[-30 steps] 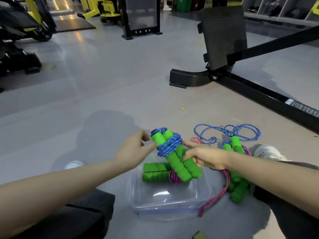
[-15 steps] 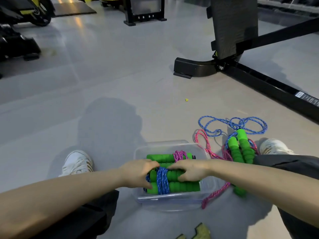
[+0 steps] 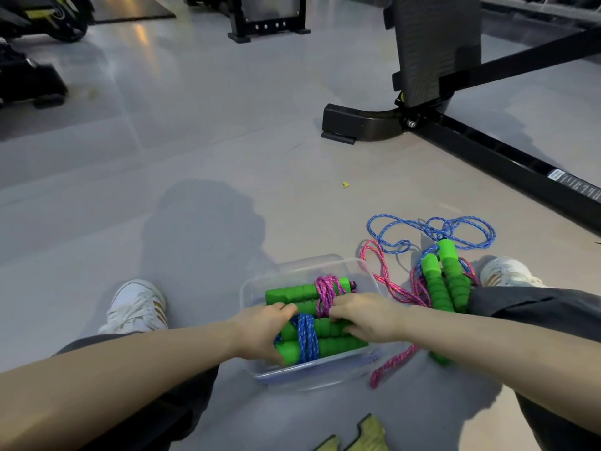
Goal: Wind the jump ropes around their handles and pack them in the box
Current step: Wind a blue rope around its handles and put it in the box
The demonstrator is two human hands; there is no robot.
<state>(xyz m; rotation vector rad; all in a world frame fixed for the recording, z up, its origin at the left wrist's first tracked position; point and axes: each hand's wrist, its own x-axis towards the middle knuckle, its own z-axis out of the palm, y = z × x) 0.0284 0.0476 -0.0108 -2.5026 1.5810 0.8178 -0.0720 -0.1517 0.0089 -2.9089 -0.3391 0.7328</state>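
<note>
Blue-wound bundle (image 3: 309, 340): two green handles side by side w/ blue cord lashed round the middle, lying crosswise in the near half of the clear box (image 3: 309, 374). Pink-wound bundle (image 3: 302, 292) sits in the far half, parallel and just beside it. My left hand (image 3: 260, 333) is curled round the bundle's left end, thumb underneath. My right hand (image 3: 364, 317) is curled over the right end, fingertips tucked into the gap between the two bundles. Judgement: seating step, approx. half the ropes packed. Outside the box, to my right, loose handles (image 3: 450, 275) lie on the floor (image 3: 195, 157) tangled w/ a loose blue rope (image 3: 437, 227) and a loose pink rope (image 3: 394, 365), both unwound; the pink strand runs along the box's right wall. Risks: (1) cord end not tucked, so wraps slacken on release; cannot tell from here whether it is secured. (2) Bundle appears to ride high at the front wall, so it could roll out if let go before it drops flat. (3) Pulling the tangled ropes could drag the light box or tighten knots; separate colours first. Machine base (image 3: 357, 123) is well apart, no obstruction.
</note>
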